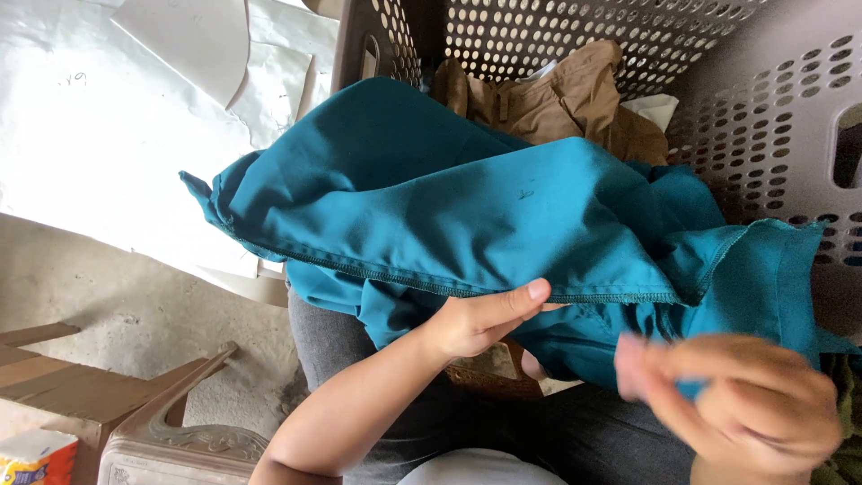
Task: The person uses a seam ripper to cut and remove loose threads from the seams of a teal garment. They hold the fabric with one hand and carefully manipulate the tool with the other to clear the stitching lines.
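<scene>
Holding the teal garment point(467, 207) in front of the basket point(790, 117), the left hand point(476, 319) pinches its seam; the blurred right hand point(754, 404) fingers look curled, grip unclear. Next probably needs following the seam.

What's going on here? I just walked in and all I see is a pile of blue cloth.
A seated person holds a teal garment over their lap. The left hand grips it along a stitched seam, thumb on top. The right hand is blurred at the cloth's lower right edge, apparently pinching it. Behind stands a grey perforated laundry basket with a tan garment inside. White paper sheets lie to the left.
</scene>
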